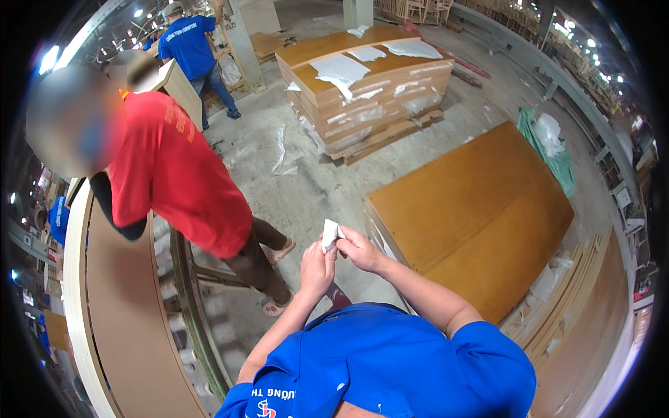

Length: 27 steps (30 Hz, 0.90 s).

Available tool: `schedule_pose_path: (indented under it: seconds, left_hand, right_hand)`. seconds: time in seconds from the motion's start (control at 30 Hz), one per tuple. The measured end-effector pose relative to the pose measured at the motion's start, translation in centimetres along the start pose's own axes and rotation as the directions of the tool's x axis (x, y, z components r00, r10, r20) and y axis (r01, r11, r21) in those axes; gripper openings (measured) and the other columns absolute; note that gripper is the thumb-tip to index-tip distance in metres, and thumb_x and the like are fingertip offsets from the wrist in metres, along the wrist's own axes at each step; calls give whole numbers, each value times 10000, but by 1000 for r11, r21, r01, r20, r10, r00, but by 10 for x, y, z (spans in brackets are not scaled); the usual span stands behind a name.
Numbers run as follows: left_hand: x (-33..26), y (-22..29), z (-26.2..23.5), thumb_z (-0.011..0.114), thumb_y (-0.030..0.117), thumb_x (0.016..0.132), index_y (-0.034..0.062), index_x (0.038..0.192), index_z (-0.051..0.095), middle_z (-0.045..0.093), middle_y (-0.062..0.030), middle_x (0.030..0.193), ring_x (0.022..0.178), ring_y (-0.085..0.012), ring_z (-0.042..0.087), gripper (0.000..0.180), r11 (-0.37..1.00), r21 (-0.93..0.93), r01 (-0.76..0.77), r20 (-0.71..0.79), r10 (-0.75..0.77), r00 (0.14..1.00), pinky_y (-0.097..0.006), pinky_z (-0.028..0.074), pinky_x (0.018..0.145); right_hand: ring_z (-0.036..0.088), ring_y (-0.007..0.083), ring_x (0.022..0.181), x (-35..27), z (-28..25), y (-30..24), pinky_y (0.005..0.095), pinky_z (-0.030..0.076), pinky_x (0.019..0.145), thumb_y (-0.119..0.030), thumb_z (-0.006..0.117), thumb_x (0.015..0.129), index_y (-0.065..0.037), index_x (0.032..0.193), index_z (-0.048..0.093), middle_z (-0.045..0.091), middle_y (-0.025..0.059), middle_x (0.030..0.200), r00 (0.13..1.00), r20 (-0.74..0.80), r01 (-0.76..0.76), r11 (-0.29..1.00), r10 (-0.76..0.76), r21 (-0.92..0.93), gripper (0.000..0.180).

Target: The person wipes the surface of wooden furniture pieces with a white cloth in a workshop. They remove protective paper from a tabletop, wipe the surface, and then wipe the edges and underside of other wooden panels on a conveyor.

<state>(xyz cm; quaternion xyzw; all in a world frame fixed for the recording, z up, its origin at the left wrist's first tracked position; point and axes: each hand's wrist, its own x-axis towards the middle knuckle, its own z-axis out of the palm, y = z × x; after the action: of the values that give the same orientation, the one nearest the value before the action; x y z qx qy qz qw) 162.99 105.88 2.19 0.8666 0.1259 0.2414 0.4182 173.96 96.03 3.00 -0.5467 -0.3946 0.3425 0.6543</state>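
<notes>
In front of my body I hold a small folded white sheet (330, 233), like paper or sandpaper; its exact kind I cannot tell. My left hand (318, 270) is closed around its lower end, with the fingers upward. From the right, my right hand (359, 249) pinches the edge of the same sheet. The two hands meet at the sheet, above the concrete floor. Nearest to my right forearm is a stack of brown wooden panels (474, 209) with a smooth top.
A person in a red shirt (185, 171) leans over a long board (125, 279) at left. Farther back stands a panel stack (376, 97) with white scraps on top. A green sack (550, 150) lies at right. Another person in blue (188, 52) works behind.
</notes>
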Motion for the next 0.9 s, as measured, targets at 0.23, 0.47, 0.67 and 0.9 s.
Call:
schedule_pose_path:
  seconds: [0.23, 0.47, 0.67, 0.9]
  left_hand:
    - [179, -45, -6, 440, 179, 924, 37, 842, 554, 590, -134, 760, 756, -310, 565, 200, 957, 74, -279, 83, 273, 959, -376, 397, 706]
    - [317, -93, 31, 379, 342, 979, 25, 1013, 582, 574, -10, 794, 734, -106, 491, 378, 544, -598, 588, 712, 25, 702, -259, 402, 699]
    - [432, -113, 55, 478, 299, 951, 50, 863, 556, 512, 7, 683, 655, -90, 463, 275, 529, -591, 608, 738, 51, 673, -247, 381, 666]
    - [555, -153, 73, 422, 268, 980, 45, 809, 552, 462, 46, 625, 562, -51, 391, 309, 878, -441, 186, 292, -56, 955, -203, 311, 501]
  right_hand:
    - [475, 60, 636, 126, -61, 8, 210, 401, 568, -139, 470, 883, -9, 1208, 492, 559, -1, 805, 930, -365, 54, 969, 39, 240, 351]
    - [541, 143, 455, 212, -151, 21, 227, 394, 487, -108, 386, 864, 14, 1121, 492, 549, 42, 653, 868, -496, 154, 934, 28, 322, 303]
    - [579, 195, 822, 302, -232, 38, 310, 465, 780, -77, 358, 831, 34, 1235, 442, 576, 118, 947, 842, -538, 210, 942, -38, 262, 427]
    - [482, 179, 1104, 436, -266, 39, 316, 346, 979, -154, 458, 888, -7, 1376, 274, 511, 132, 1217, 864, -491, 327, 864, -109, 384, 541]
